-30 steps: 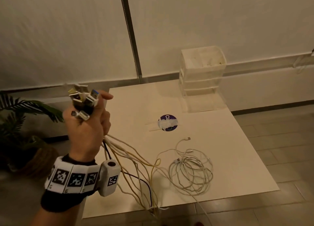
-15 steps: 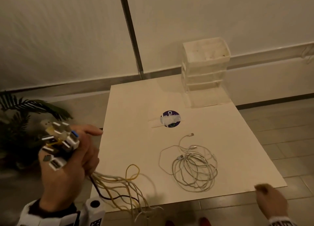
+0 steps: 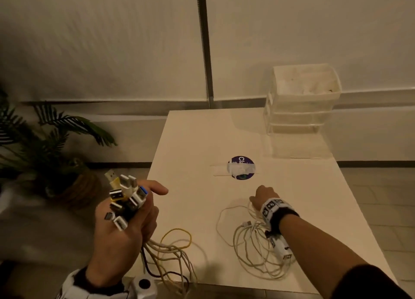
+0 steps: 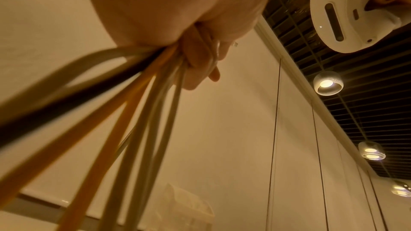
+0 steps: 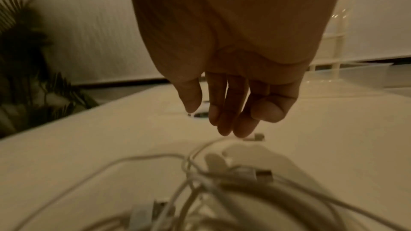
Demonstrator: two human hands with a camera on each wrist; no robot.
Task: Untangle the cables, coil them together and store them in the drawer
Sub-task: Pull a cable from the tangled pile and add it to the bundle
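Since the earlier frame, the right hand (image 3: pixel 261 198) has come in from the table's near right corner and now hovers over the far edge of the white cable coil (image 3: pixel 253 244), fingers extended and relaxed, grasping nothing; in the right wrist view the fingertips (image 5: pixel 242 129) sit just above a small connector (image 5: pixel 255 137) on the table (image 3: pixel 190 146). The left hand (image 3: pixel 122 226) has lowered from its raised position to the table's near left edge. It is clenched around a bundle of cables (image 3: pixel 168 251), white, yellow and one dark, with the index finger pointing forward. A cluster of USB plugs (image 3: pixel 124 197) protrudes above the fist. The bundle's loose lengths trail onto the table's near edge and partly over it. The white coil lies loosely wound on the table, right of centre. Beyond it a round purple sticker (image 3: pixel 241 167) is taped down. At the far right corner stands a translucent drawer unit (image 3: pixel 298 105), its drawers pushed in. A potted plant (image 3: pixel 45 150) stands on the floor, left.
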